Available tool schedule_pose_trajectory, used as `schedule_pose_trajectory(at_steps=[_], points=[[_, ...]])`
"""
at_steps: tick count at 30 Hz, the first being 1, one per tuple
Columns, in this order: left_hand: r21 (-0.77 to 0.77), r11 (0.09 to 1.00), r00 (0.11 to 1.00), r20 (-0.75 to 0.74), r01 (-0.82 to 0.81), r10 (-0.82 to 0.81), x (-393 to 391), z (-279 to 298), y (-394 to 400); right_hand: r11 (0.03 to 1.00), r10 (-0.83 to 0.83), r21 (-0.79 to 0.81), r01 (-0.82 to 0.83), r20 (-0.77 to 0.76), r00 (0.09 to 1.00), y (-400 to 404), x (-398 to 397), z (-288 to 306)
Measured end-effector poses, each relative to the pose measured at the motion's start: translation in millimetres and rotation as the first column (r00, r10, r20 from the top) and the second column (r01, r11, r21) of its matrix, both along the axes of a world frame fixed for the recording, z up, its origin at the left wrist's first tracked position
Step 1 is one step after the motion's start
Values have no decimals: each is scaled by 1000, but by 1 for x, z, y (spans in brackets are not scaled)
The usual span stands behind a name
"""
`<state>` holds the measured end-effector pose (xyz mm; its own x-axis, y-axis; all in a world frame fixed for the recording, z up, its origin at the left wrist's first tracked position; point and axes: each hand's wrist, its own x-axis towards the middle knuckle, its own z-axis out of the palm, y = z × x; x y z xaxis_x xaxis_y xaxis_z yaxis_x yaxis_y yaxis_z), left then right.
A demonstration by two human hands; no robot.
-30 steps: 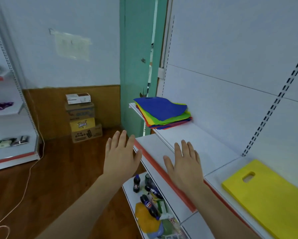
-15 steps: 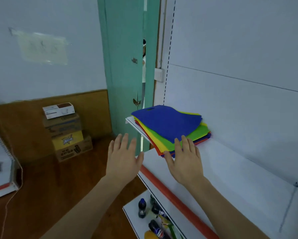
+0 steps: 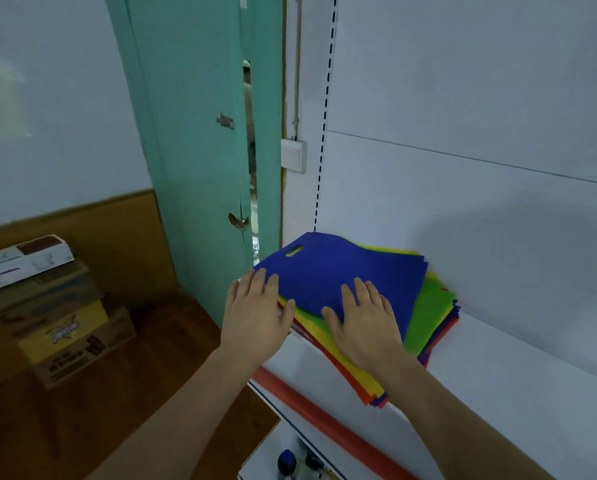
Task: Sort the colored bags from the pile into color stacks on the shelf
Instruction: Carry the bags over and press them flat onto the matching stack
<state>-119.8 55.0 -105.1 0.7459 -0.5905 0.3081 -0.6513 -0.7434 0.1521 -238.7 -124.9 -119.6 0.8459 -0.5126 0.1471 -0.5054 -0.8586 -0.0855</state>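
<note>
Pile of bags (image 3: 356, 282) lies under both flat, spread hands: left (image 3: 255, 317), right (image 3: 363, 323).

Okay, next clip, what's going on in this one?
A person stands at a white shelf with a mixed pile of colored bags. A blue bag lies on top, with green, yellow, red and more blue beneath. The right hand lies flat on the blue bag, fingers straight. The left hand is open at the pile's left edge. Nothing is lifted yet, and no sorted stacks are in view.
</note>
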Motion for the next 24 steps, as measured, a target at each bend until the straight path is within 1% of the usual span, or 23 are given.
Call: schedule_pose_trajectory(at_steps=[5,8,12,14,15,17,20,22,24], points=[[26,991,991,-35,128,-127,61,-7,-14,985,-158,64,163,-77,984,4,35,-6],[45,979,979,-39,200,-198,92,-7,-24,969,-233,52,240,-124,965,11,43,-11],[101,941,946,-78,322,-315,106,-14,-34,942,-335,-34,333,-81,939,24,38,-14],[133,917,927,-70,375,-369,103,-18,-39,921,-390,-50,387,-78,918,31,34,-12],[123,910,918,-65,396,-390,101,-19,-42,907,-420,-52,417,-64,905,33,31,-11],[73,911,914,-58,406,-403,95,-16,-49,873,-486,-55,485,-11,874,34,22,-9],[37,940,940,-48,339,-337,97,-10,-55,823,-564,-45,567,52,824,30,8,-5],[46,949,949,-64,311,-308,104,-8,-56,812,-581,-13,583,79,810,27,3,-7],[32,950,949,-72,311,-308,110,-4,-57,820,-570,-3,573,89,817,27,3,-10]])
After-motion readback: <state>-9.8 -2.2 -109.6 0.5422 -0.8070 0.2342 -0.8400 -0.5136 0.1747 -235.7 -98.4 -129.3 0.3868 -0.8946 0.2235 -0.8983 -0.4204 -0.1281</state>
